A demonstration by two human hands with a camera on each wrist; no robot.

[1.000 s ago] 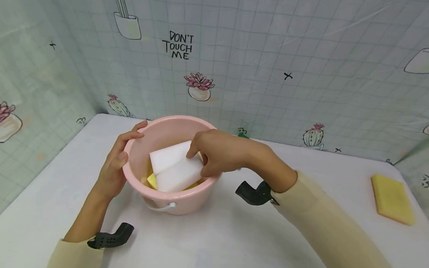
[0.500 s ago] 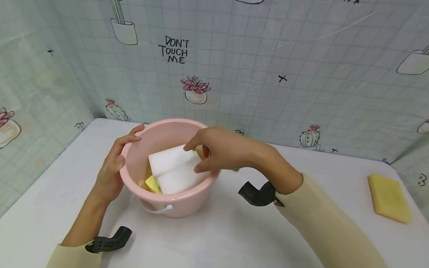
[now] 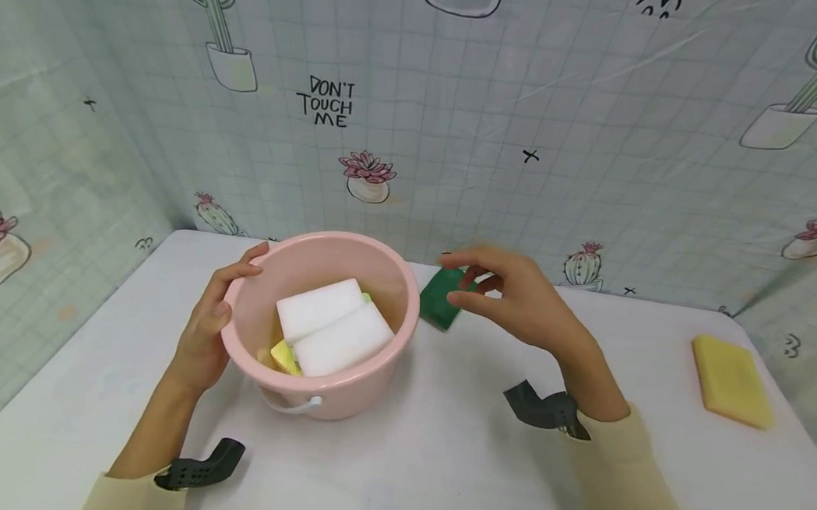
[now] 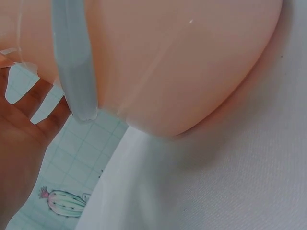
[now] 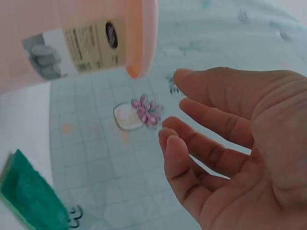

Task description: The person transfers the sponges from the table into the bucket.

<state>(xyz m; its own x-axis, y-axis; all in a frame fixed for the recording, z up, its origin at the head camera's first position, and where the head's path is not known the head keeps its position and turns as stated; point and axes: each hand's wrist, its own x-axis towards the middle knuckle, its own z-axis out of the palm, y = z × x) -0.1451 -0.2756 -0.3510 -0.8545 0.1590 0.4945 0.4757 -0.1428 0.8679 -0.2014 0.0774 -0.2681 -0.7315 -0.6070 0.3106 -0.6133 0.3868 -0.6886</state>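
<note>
My left hand rests against the left side of a pink bucket, its spread fingers reaching along the outer wall up to the rim. Inside the bucket lie two white sponge blocks side by side, over a yellow piece that is partly hidden. Nothing is in my right hand, which hovers to the right of the bucket with loosely bent fingers and the thumb apart. Just beyond its fingertips, a green scouring sponge lies on the table beside the bucket, partly covered by the hand in the head view.
A yellow sponge lies at the right side of the white table. The bucket's pale handle hangs at its front. Behind the table rises a printed grid curtain.
My right hand has let go of the white sponge block, lifted out of the bucket and moved right, revealing the green scouring sponge. The left hand has kept its place on the bucket.
</note>
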